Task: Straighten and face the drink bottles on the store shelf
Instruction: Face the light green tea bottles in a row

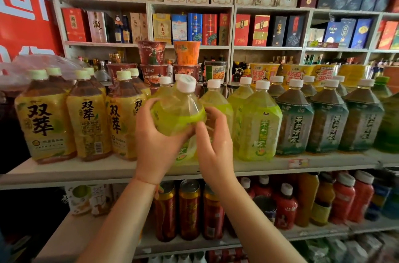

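Green tea bottle [177, 111] with a white cap [186, 83] sits at the centre of the frame, tilted so its top leans toward the camera, its base low by the front edge of the middle shelf [86, 171]. Left hand [157, 144] wraps its fingers round the left shoulder and body; right hand [213, 139] curls against the right side, thumb pressed on the plastic — both are gripping, not spread. The label looks turned away or down, hidden by the hands. To do this step well, I judge the bottle should be stood upright first, then twisted until its label matches the neighbouring green bottle [258, 124] at right, and slid level with that front row. Yellow tea bottles [86, 120] stand just beside at left — keep the elbows from knocking them. Dark green bottles [328, 120] fill the right, cup noodles [151, 53] behind
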{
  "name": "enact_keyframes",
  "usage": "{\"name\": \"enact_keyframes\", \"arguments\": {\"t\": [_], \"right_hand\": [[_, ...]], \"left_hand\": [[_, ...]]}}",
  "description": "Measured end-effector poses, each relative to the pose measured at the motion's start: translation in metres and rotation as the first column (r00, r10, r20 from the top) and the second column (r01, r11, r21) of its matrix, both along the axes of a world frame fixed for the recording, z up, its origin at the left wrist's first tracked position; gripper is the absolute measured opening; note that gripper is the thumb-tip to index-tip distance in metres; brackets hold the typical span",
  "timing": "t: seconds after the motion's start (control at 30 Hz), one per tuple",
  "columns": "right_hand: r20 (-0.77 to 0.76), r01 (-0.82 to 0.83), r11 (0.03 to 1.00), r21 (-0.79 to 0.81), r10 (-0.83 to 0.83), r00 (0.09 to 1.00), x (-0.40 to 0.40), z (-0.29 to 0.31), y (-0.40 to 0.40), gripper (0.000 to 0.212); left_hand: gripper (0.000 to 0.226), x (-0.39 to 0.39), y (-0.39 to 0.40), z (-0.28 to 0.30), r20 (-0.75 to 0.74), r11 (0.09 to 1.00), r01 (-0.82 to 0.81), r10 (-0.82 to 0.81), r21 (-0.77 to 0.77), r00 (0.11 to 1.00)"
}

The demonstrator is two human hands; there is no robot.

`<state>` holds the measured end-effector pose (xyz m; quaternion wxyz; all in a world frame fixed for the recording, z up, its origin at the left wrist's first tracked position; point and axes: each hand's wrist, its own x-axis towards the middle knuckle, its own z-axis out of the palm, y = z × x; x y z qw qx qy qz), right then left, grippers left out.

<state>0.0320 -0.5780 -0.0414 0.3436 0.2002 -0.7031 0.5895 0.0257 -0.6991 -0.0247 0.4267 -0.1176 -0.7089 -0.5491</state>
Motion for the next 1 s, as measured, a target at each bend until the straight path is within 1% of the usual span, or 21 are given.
{"name": "enact_keyframes", "arguments": {"t": [0.07, 0.13, 0.2, 0.27, 0.33, 0.43, 0.53, 0.67, 0.77, 0.9, 0.93, 1.0], "right_hand": [[0.018, -0.079, 0.996, 0.043, 0.078, 0.997, 0.005, -0.009, 0.006, 0.061], [0.042, -0.117, 0.987, 0.111, 0.113, 0.993, 0.009, -0.016, 0.012, 0.08], [0.041, -0.08, 0.989, 0.124, 0.075, 0.996, 0.013, -0.02, 0.017, 0.1], [0.02, 0.004, 0.997, 0.078, -0.005, 1.0, 0.016, -0.019, 0.023, 0.109], [0.015, 0.066, 0.998, 0.02, -0.067, 0.998, 0.018, -0.018, 0.032, 0.11], [0.039, 0.12, 0.993, 0.008, -0.121, 0.992, 0.02, -0.023, 0.042, 0.108], [0.082, 0.149, 0.989, -0.023, -0.147, 0.986, 0.021, -0.032, 0.045, 0.105], [0.1, 0.138, 0.99, -0.02, -0.135, 0.986, 0.024, -0.031, 0.048, 0.101], [0.106, 0.082, 0.995, -0.06, -0.075, 0.991, 0.027, -0.029, 0.048, 0.089], [0.111, 0.064, 0.995, -0.083, -0.054, 0.992, 0.032, -0.034, 0.044, 0.088], [0.119, 0.06, 0.995, -0.085, -0.05, 0.992, 0.033, -0.035, 0.044, 0.089], [0.13, 0.063, 0.994, -0.087, -0.051, 0.99, 0.032, -0.035, 0.043, 0.09]], "left_hand": [[0.087, 0.009, 0.0, 0.011, 0.0, 0.984, 0.092, -0.093, 0.15, 0.996], [0.076, 0.016, 0.002, 0.024, -0.042, 0.924, 0.274, -0.273, 0.266, 0.961], [0.079, 0.021, 0.008, 0.032, -0.058, 0.855, 0.417, -0.421, 0.308, 0.905], [0.081, 0.024, 0.021, 0.031, -0.026, 0.835, 0.481, -0.493, 0.269, 0.87], [0.079, 0.023, 0.036, 0.026, 0.015, 0.82, 0.522, -0.54, 0.237, 0.841], [0.079, 0.016, 0.05, 0.02, 0.084, 0.79, 0.564, -0.596, 0.241, 0.799], [0.067, 0.014, 0.06, 0.012, 0.13, 0.766, 0.612, -0.639, 0.194, 0.758], [0.064, 0.02, 0.064, 0.001, 0.103, 0.754, 0.62, -0.65, 0.218, 0.753], [0.065, 0.022, 0.062, 0.001, 0.093, 0.751, 0.623, -0.652, 0.219, 0.753], [0.061, 0.019, 0.058, -0.003, 0.13, 0.768, 0.62, -0.639, 0.158, 0.758], [0.063, 0.018, 0.057, -0.005, 0.14, 0.776, 0.613, -0.631, 0.15, 0.763], [0.077, 0.014, 0.058, -0.01, 0.145, 0.804, 0.577, -0.594, 0.146, 0.791]]}}
